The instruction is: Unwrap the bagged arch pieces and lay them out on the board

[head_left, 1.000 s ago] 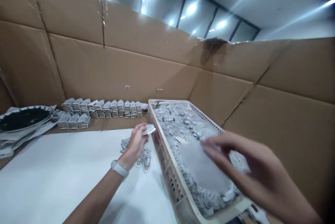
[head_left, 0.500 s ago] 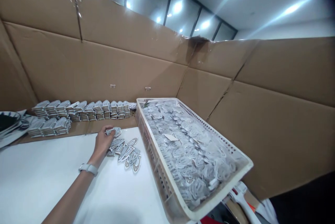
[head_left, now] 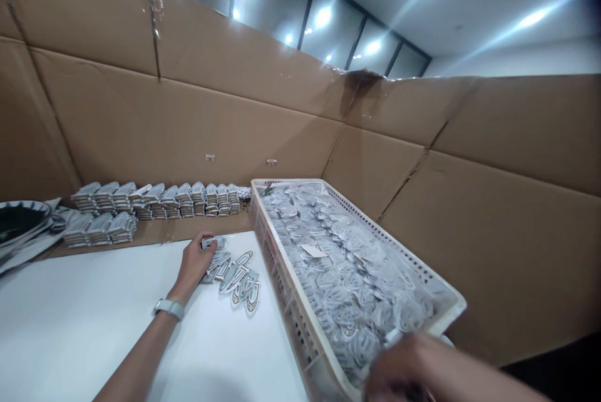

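Left hand (head_left: 196,262) is resting on the patches (head_left: 239,278) fanned on the white bench (head_left: 84,308), fingers pinching the topmost one. Right hand (head_left: 406,372) is hovering at the near corner of the crate (head_left: 293,320) — blurred, so I cannot tell its grip.

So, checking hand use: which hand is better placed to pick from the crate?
Likely right: right hand is at the crate, by its near end; left hand rests on loose pieces outside it.

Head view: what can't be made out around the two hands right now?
Right hand: blurred, cut by the bottom edge; grip unclear.
Left hand: fingers cover the piece under them among the fanned patches.
Pieces in the tray: print too small.
Dark dish: cut by the left edge.
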### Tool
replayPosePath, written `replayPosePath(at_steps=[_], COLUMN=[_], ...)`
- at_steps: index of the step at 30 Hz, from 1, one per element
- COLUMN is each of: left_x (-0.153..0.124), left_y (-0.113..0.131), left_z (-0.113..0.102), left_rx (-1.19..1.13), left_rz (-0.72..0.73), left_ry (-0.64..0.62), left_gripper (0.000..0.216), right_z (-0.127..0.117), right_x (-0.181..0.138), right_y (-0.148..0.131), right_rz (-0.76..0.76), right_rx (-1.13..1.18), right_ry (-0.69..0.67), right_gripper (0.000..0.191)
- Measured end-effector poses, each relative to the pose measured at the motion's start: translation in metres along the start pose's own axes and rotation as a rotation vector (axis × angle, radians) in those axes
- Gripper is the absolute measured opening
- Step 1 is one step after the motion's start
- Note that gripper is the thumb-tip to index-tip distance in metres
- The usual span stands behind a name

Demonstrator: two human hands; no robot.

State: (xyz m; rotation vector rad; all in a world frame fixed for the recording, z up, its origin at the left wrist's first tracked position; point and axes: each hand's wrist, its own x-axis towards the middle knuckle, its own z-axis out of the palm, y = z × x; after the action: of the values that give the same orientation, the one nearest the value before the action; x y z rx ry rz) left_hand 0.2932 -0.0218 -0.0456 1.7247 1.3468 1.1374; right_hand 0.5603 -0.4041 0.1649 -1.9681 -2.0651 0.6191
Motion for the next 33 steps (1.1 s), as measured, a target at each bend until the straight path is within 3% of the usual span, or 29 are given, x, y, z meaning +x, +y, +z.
replayPosePath(at_steps=[2, 5, 8, 11, 16, 20, 24, 28, 33], left_x=[0.000, 0.001, 0.001, 0.002, 0.005, 0.005, 0.003, 0.002, 0.004], left_y=[0.000, 0.000, 0.000, 0.000, -0.006, -0.007, -0.002, 0.002, 0.001], left_z=[0.000, 0.000, 0.000, 0.000, 0.004, 0.006, 0.005, 0.004, 0.003], left_rx=[0.006, 0.009, 0.005, 0.003, -0.006, -0.019, -0.024, -0.049, -0.087], left_rz=[-0.005, -0.013, -0.008, 0.007, 0.009, -0.035, -0.054, -0.072, -0.041], left_ry=[-0.003, -0.003, -0.002, 0.000, -0.005, -0.009, 0.002, 0.016, 0.037], left_gripper=[0.043, 0.041, 0.039, 0.039, 0.041, 0.041, 0.041, 0.041, 0.040], right_z=[-0.034, -0.055, -0.044, -0.029, -0.019, -0.010, -0.005, -0.009, -0.027], right_x=[0.046, 0.143, 0.247, 0.333, 0.421, 0.459, 0.475, 0.465, 0.425], right_y=[-0.016, -0.014, 0.011, 0.039, 0.072, 0.096, 0.110, 0.110, 0.094], right_rz=[-0.036, -0.065, -0.005, 0.030, 0.014, -0.041, -0.089, -0.119, -0.135], right_rx=[-0.101, -0.451, -0.721, -0.789, -0.807, -0.819, -0.824, -0.831, -0.850], right_ry=[-0.011, 0.158, 0.189, 0.144, 0.175, 0.147, 0.130, 0.142, 0.193], right_gripper=[0.034, 0.038, 0.038, 0.036, 0.040, 0.036, 0.035, 0.036, 0.034])
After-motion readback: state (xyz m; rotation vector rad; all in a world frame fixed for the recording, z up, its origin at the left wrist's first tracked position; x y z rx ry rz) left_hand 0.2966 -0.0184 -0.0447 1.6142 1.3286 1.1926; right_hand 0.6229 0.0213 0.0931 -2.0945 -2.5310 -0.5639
